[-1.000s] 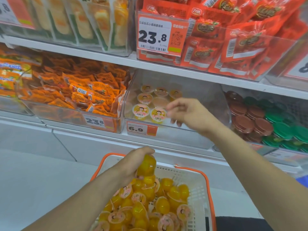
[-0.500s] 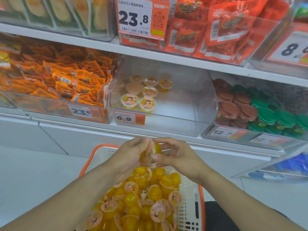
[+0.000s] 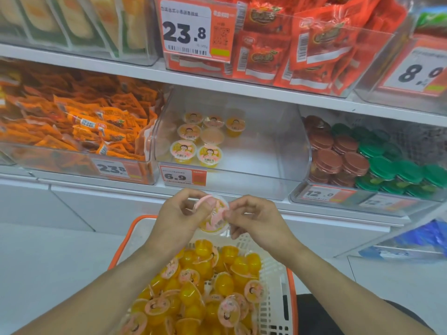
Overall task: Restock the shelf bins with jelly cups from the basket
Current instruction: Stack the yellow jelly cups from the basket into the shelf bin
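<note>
1. A small round yellow jelly cup with a pink printed foil lid [image 3: 214, 217] is held at the centre of the frame, above the far rim of the basket and below the shelf edge.
2. The cup is pinched between both grips: the left hand [image 3: 180, 220] has its fingers curled round the cup's left side, with a thumb across the lid.
3. The right hand [image 3: 254, 220] meets the cup from the right, its fingertips [image 3: 228, 213] closed on the lid's edge.
4. The cup is tilted, so that its lid faces the camera.
5. A white plastic lattice basket with an orange rim [image 3: 275, 286] is seen at the lower centre, heaped with loose yellow jelly cups [image 3: 205, 286].
6. A clear plastic shelf bin [image 3: 266, 151] stands at mid-frame, directly above the hands; seven jelly cups [image 3: 196, 143] are grouped in its left part.
7. An orange price tag reading 6.9 [image 3: 182, 175] is fixed to the bin's front, lower left.
8. Orange snack packets [image 3: 79, 122] fill the bin to the left; brown and green lidded cups [image 3: 362, 155] fill the bin to the right.
</note>
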The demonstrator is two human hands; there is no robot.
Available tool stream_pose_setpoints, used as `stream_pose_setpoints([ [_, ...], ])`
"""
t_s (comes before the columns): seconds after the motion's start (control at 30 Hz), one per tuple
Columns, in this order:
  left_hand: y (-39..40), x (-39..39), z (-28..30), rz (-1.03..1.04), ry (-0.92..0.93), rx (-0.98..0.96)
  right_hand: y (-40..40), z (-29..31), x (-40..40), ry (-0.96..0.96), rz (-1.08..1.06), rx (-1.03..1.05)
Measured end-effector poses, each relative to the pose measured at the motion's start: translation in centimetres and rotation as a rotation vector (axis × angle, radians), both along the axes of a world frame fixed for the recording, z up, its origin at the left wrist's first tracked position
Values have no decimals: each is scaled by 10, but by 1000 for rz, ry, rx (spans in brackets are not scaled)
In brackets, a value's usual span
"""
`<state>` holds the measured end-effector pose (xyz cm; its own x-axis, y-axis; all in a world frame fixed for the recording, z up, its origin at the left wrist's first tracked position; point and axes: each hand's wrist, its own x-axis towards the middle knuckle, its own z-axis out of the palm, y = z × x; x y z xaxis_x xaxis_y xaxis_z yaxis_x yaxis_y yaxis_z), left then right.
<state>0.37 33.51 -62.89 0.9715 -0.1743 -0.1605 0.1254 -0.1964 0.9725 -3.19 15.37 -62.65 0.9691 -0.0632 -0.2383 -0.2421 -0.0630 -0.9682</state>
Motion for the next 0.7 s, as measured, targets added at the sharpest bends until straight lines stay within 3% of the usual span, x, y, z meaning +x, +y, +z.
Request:
stream_pose_setpoints([
  [0.1, 0, 0, 0, -19, -50, -3, 3, 1, -3, 13, 88, 5],
  [0.27, -2, 8, 0, -46, 130, -181, 3, 9, 0, -52, -139, 108],
  [0.4, 0, 10, -8, -67, 124, -109, -15, 42, 28, -139, -285, 190],
  [0.5, 1, 12, -13, -89, 136, -78, -33, 64, 79, -156, -358, 103],
  [0.7, 3, 20, -15, -77, 136, -151, -49, 26, 178, 209, -375, -75],
])
